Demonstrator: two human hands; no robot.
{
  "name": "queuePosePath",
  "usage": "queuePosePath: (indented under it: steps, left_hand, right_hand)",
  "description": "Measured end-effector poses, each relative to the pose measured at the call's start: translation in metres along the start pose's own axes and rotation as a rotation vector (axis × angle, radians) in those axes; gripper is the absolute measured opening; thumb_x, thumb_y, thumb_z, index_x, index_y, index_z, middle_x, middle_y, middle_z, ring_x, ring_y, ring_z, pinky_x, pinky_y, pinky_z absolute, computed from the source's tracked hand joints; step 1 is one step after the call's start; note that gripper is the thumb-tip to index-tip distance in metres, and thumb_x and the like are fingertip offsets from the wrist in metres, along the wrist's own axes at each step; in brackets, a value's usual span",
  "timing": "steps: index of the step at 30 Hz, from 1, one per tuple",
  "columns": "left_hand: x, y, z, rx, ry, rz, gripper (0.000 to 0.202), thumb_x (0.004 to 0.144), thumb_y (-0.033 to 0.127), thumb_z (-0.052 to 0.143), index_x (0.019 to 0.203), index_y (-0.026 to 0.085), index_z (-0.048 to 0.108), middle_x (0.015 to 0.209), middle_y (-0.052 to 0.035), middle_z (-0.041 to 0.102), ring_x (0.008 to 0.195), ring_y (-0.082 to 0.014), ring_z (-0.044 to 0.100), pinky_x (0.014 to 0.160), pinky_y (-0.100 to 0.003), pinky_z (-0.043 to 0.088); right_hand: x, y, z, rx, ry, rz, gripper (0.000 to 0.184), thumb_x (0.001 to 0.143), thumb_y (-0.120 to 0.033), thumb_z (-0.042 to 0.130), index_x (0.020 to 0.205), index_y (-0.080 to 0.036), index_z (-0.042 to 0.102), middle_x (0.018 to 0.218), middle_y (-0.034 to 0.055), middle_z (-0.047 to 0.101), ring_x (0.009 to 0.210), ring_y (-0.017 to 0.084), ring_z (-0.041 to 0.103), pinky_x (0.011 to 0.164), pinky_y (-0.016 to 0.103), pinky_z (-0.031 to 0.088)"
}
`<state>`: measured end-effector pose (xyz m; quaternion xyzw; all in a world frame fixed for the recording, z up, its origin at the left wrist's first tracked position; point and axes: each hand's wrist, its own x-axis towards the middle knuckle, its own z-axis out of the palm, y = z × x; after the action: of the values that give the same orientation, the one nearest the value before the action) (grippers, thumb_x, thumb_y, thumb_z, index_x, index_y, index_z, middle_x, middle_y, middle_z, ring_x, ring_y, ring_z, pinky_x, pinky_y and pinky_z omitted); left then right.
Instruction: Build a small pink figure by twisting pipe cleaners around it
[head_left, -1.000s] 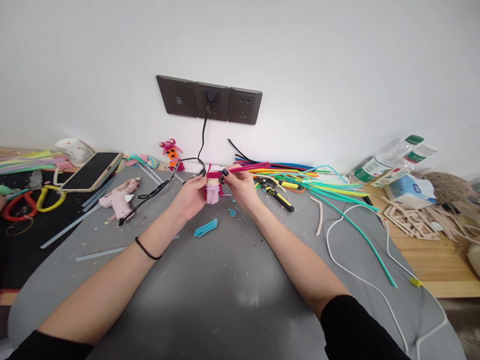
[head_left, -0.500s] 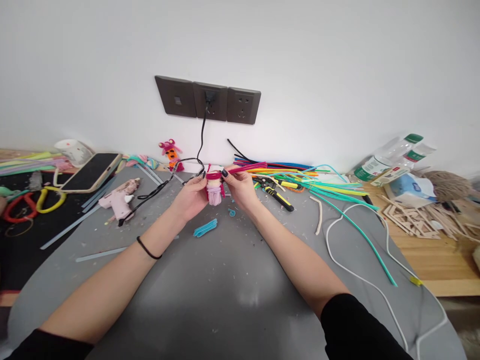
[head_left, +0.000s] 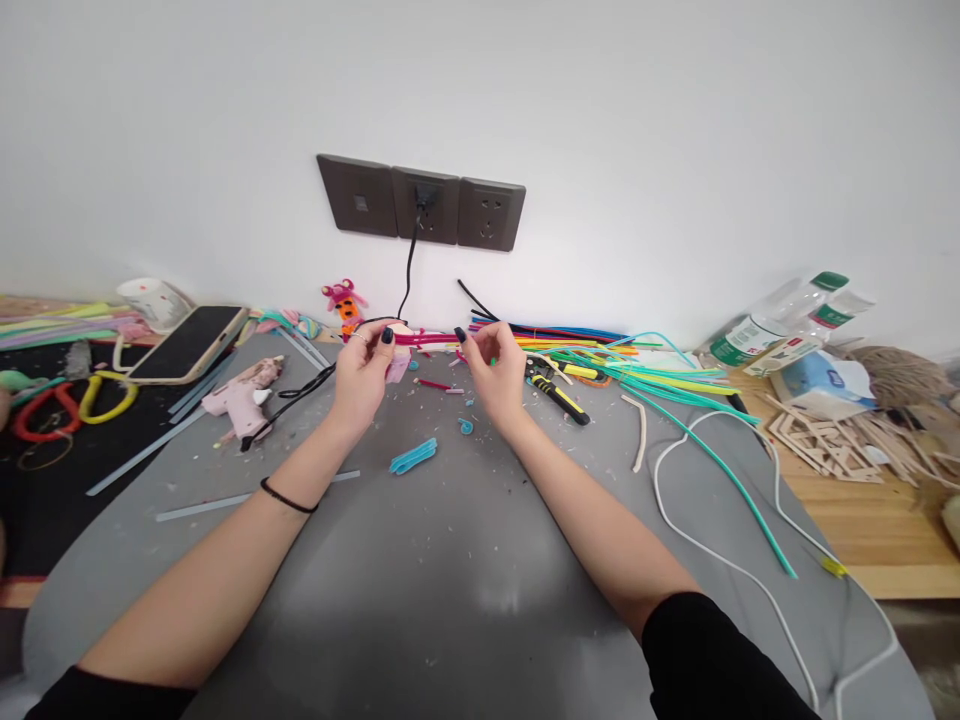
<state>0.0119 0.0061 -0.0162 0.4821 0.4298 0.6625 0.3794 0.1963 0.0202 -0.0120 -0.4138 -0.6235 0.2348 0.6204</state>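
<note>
My left hand (head_left: pixel 365 372) is closed around a small pink and lilac pipe-cleaner figure (head_left: pixel 397 362), mostly hidden behind its fingers. A magenta pipe cleaner (head_left: pixel 429 339) runs level from that hand to my right hand (head_left: pixel 491 372), which pinches its other end. Both hands hover just above the grey mat (head_left: pixel 420 560), close to the wall.
A pile of coloured pipe cleaners (head_left: pixel 600 360) and yellow-handled pliers (head_left: pixel 556 391) lie to the right. A pink glue gun (head_left: pixel 238 396), phone (head_left: pixel 185 342), scissors (head_left: pixel 52 405) and a small pink figure (head_left: pixel 343 303) sit left. A blue scrap (head_left: pixel 412 456), white cord (head_left: pixel 705 500), bottles (head_left: pixel 780 315) and wooden pieces (head_left: pixel 825 435) are nearby.
My hands have drawn apart. The left one moved left and up with the figure, and the magenta pipe cleaner is now stretched level between the two hands.
</note>
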Motion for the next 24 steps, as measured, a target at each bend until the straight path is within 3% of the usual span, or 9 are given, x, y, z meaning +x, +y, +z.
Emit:
queuePosePath:
  steps: [3, 5, 9, 11, 17, 20, 24]
  left_hand:
    - [-0.003, 0.004, 0.002, 0.078, -0.046, 0.039, 0.052, 0.081, 0.067, 0.073, 0.104, 0.02, 0.07, 0.075, -0.0015, 0.064, 0.059, -0.0131, 0.052, 0.052, -0.026, 0.041]
    - [-0.006, 0.005, 0.004, 0.154, -0.07, 0.077, 0.052, 0.084, 0.068, 0.069, 0.105, 0.02, 0.07, 0.083, -0.0043, 0.068, 0.067, -0.0157, 0.058, 0.059, -0.028, 0.046]
    - [-0.01, 0.008, 0.006, 0.297, -0.103, 0.149, 0.047, 0.09, 0.064, 0.062, 0.106, 0.02, 0.07, 0.112, -0.0108, 0.072, 0.102, -0.0237, 0.066, 0.092, -0.036, 0.051]
    - [-0.011, 0.008, 0.006, 0.32, -0.136, 0.141, 0.048, 0.092, 0.064, 0.06, 0.108, 0.02, 0.069, 0.116, -0.0117, 0.072, 0.107, -0.0251, 0.066, 0.097, -0.038, 0.049]
    - [-0.008, 0.005, 0.005, 0.126, -0.193, -0.034, 0.053, 0.081, 0.068, 0.071, 0.107, 0.022, 0.071, 0.104, -0.0083, 0.075, 0.092, -0.0225, 0.066, 0.081, -0.034, 0.052]
    - [-0.007, 0.004, 0.006, -0.05, -0.226, -0.167, 0.055, 0.07, 0.065, 0.083, 0.103, 0.023, 0.073, 0.1, -0.0066, 0.075, 0.088, -0.0206, 0.065, 0.077, -0.031, 0.051]
    - [-0.006, 0.007, 0.006, -0.132, -0.265, -0.237, 0.054, 0.063, 0.06, 0.089, 0.099, 0.022, 0.075, 0.099, -0.0068, 0.075, 0.09, -0.0206, 0.065, 0.078, -0.03, 0.051]
  right_hand:
    - [0.002, -0.005, -0.005, -0.255, -0.137, -0.376, 0.022, 0.101, -0.042, 0.057, 0.103, -0.021, 0.062, 0.107, 0.0116, 0.069, 0.105, 0.025, 0.06, 0.094, 0.04, 0.044]
    - [0.002, -0.004, -0.005, -0.401, -0.287, -0.458, 0.023, 0.104, -0.039, 0.053, 0.114, -0.021, 0.062, 0.116, 0.0129, 0.069, 0.114, 0.026, 0.058, 0.104, 0.043, 0.038]
    - [0.0, -0.001, -0.003, -0.524, -0.465, -0.443, 0.025, 0.108, -0.035, 0.044, 0.112, -0.021, 0.064, 0.103, 0.009, 0.072, 0.101, 0.024, 0.059, 0.109, 0.046, 0.03]
    - [0.0, -0.001, -0.003, -0.473, -0.501, -0.432, 0.028, 0.108, -0.036, 0.042, 0.108, -0.02, 0.065, 0.098, 0.0086, 0.072, 0.096, 0.023, 0.058, 0.104, 0.043, 0.034]
    - [0.006, -0.003, -0.006, -0.144, -0.576, -0.317, 0.023, 0.105, -0.028, 0.045, 0.103, -0.018, 0.066, 0.095, 0.0078, 0.07, 0.084, 0.02, 0.058, 0.079, 0.032, 0.044]
    - [0.009, -0.007, -0.007, -0.061, -0.576, -0.268, 0.018, 0.102, -0.023, 0.049, 0.097, -0.017, 0.066, 0.089, 0.0054, 0.069, 0.078, 0.017, 0.058, 0.074, 0.029, 0.043]
    - [0.012, -0.012, -0.011, -0.064, -0.603, -0.192, 0.018, 0.099, -0.025, 0.05, 0.091, -0.017, 0.065, 0.082, 0.0036, 0.067, 0.074, 0.016, 0.056, 0.072, 0.028, 0.042]
